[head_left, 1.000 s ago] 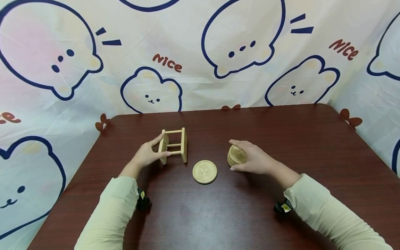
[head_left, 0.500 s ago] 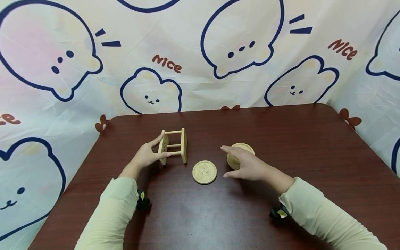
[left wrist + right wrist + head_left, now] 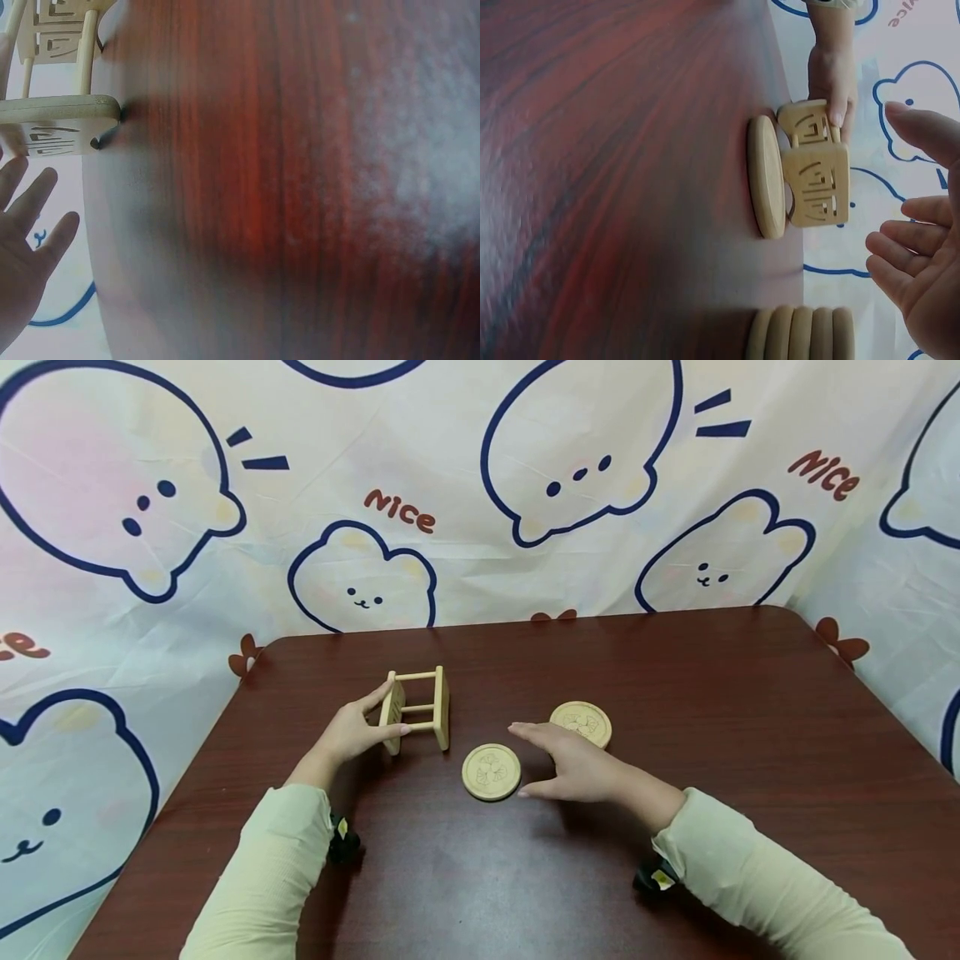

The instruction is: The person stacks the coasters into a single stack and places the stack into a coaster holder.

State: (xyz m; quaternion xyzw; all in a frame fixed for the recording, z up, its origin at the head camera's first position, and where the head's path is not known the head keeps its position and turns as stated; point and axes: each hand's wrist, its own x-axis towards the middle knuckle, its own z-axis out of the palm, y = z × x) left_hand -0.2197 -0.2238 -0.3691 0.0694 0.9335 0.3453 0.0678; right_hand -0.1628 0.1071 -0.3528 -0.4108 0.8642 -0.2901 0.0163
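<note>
A small wooden coaster rack [image 3: 443, 714], with two side panels joined by rods, stands on the left of the table. My left hand [image 3: 351, 731] holds its left panel between thumb and fingers; the cut-out pattern shows on the rack [image 3: 56, 109] in the left wrist view. Right of the rack lies a single round wooden coaster [image 3: 491, 772] with a carved design. My right hand [image 3: 583, 768] hovers between that coaster and a stack of coasters [image 3: 583, 720], partly covering the stack. Spread fingers and nothing in the palm show on my right hand [image 3: 930, 262] in the right wrist view.
A dark reddish-brown table [image 3: 435, 877] carries everything. Its far edge meets a hanging cloth [image 3: 465, 577] printed with cartoon bears. Several coasters make up the stack [image 3: 801, 337] seen side-on in the right wrist view.
My right hand has moved left and toward me, off the coaster stack and up to the single coaster. The left hand and the rack stay where they were.
</note>
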